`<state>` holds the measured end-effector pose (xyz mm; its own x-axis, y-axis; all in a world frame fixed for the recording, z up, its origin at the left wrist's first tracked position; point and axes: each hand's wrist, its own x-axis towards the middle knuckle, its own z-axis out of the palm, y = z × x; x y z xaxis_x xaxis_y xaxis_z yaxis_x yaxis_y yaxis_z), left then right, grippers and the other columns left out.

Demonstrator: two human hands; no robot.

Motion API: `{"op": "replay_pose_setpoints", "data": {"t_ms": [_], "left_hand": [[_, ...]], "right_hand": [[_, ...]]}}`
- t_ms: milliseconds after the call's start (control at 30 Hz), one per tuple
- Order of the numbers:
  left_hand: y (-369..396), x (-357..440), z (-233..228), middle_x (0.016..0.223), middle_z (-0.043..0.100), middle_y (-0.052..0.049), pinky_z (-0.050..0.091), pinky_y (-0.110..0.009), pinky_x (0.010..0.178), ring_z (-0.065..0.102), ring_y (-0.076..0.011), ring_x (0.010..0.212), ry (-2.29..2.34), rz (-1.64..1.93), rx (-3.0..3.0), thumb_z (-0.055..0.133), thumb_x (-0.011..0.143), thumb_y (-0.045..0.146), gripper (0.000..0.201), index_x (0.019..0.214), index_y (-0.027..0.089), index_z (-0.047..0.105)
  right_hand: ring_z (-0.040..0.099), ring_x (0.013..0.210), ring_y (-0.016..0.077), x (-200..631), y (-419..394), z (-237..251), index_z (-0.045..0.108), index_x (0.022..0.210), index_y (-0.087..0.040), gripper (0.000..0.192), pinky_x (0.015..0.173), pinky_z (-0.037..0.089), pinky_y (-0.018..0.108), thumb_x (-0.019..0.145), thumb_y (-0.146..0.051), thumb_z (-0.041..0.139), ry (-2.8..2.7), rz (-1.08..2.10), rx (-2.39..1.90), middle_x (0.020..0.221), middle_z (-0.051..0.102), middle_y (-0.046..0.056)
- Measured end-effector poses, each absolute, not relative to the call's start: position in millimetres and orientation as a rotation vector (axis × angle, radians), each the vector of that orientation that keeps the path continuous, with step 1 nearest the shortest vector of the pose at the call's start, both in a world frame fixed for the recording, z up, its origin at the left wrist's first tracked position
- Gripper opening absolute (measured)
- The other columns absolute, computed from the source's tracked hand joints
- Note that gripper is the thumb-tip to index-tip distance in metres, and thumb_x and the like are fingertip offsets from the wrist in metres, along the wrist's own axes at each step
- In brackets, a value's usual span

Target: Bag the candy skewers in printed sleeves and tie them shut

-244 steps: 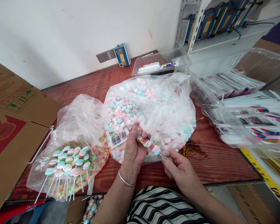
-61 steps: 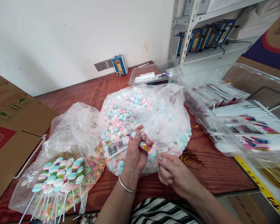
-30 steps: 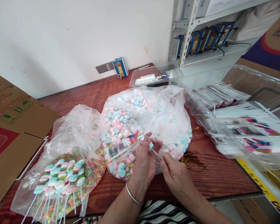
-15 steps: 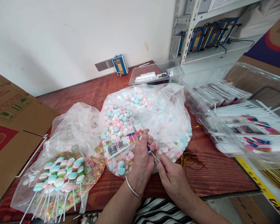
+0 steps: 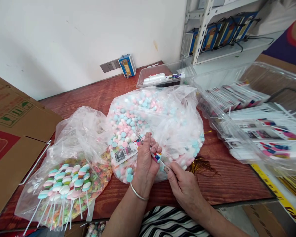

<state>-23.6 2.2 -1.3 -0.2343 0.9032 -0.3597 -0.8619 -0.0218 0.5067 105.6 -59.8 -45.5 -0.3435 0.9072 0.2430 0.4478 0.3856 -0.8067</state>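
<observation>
My left hand [image 5: 146,161] is closed around a small printed wrapper [image 5: 157,157] with blue and red marks. What is inside it is mostly hidden by the fingers. A thin white stick [image 5: 163,162] comes out of its lower end, pinched between the thumb and fingers of my right hand [image 5: 185,184]. Just left of my left hand, a flat printed clear wrapper [image 5: 125,154] lies over a large bag of pink, blue and white marshmallows [image 5: 130,120]; whether my hand touches it I cannot tell. Both hands are over the near side of that bag.
Several marshmallow skewers [image 5: 64,179] lie on a bag of gummy rings [image 5: 102,172] at left, beside a cardboard box [image 5: 14,131]. At right, a clear bin [image 5: 219,126] holds white sticks and printed wrappers. Gold ties [image 5: 202,166] lie on the wooden table [image 5: 236,184].
Both hands stay close together on the wrapper and stick. My left hand has shifted slightly left and up, and more of the wrapper's printed end and the stick shows between the hands.
</observation>
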Motion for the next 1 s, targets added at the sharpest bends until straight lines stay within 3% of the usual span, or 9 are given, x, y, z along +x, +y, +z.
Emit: {"op": "replay_pose_setpoints", "data": {"t_ms": [300, 433, 667, 833, 900, 1000], "left_hand": [[-6.7, -5.0, -8.3, 0.062, 0.047, 0.005, 0.045, -0.021, 0.056, 0.046, -0.0056, 0.049, 0.883, 1.623, 0.117, 0.062, 0.088, 0.037, 0.024, 0.096, 0.015, 0.058], [-9.0, -4.1, -4.9, 0.064, 0.048, 0.003, 0.045, -0.024, 0.057, 0.048, -0.0089, 0.052, 0.839, 1.611, 0.078, 0.052, 0.092, 0.045, 0.031, 0.095, 0.015, 0.057], [-13.2, 2.8, -2.0, 0.063, 0.047, 0.003, 0.042, -0.022, 0.054, 0.048, -0.0094, 0.052, 0.871, 1.602, 0.073, 0.049, 0.094, 0.041, 0.027, 0.095, 0.015, 0.058], [-20.4, 9.7, -3.3, 0.065, 0.049, 0.002, 0.044, -0.021, 0.057, 0.05, -0.009, 0.055, 0.93, 1.604, 0.06, 0.053, 0.092, 0.039, 0.024, 0.094, 0.015, 0.058], [-21.7, 7.2, -4.7, 0.067, 0.051, 0.002, 0.046, -0.021, 0.059, 0.053, -0.0093, 0.058, 0.879, 1.564, 0.107, 0.056, 0.091, 0.039, 0.025, 0.096, 0.015, 0.059], [-21.0, -0.3, -7.9, 0.071, 0.054, 0.002, 0.051, -0.026, 0.07, 0.056, -0.0095, 0.062, 0.705, 1.484, 0.222, 0.063, 0.087, 0.039, 0.032, 0.107, 0.015, 0.061]], "right_hand": [[0.052, 0.07, 0.0153, 102.4, -37.9, -36.1, 0.051, 0.08, -0.02, 0.018, 0.062, 0.041, 0.023, 0.094, -0.028, 0.043, -1.673, 1.328, -1.137, 0.076, 0.057, -0.001], [0.053, 0.076, 0.0166, 103.2, -36.4, -35.4, 0.05, 0.079, -0.02, 0.022, 0.065, 0.04, 0.024, 0.094, -0.034, 0.044, -1.614, 1.392, -1.137, 0.075, 0.056, -0.001], [0.045, 0.06, 0.0138, 104.4, -38.7, -40.0, 0.05, 0.074, -0.02, 0.026, 0.057, 0.034, 0.024, 0.095, -0.033, 0.043, -1.742, 1.189, -1.286, 0.065, 0.054, -0.002], [0.048, 0.062, 0.0154, 104.2, -36.3, -43.0, 0.057, 0.077, -0.019, 0.029, 0.058, 0.034, 0.025, 0.095, -0.037, 0.044, -1.79, 1.138, -1.315, 0.068, 0.059, 0.001], [0.046, 0.061, 0.0147, 103.7, -35.4, -40.5, 0.057, 0.072, -0.019, 0.037, 0.058, 0.034, 0.025, 0.095, -0.044, 0.044, -1.711, 1.242, -1.233, 0.065, 0.056, 0.0], [0.035, 0.048, 0.0109, 102.7, -34.3, -35.7, 0.049, 0.06, -0.02, 0.051, 0.048, 0.029, 0.024, 0.092, -0.059, 0.043, -1.494, 1.627, -1.061, 0.051, 0.04, -0.004]]}}
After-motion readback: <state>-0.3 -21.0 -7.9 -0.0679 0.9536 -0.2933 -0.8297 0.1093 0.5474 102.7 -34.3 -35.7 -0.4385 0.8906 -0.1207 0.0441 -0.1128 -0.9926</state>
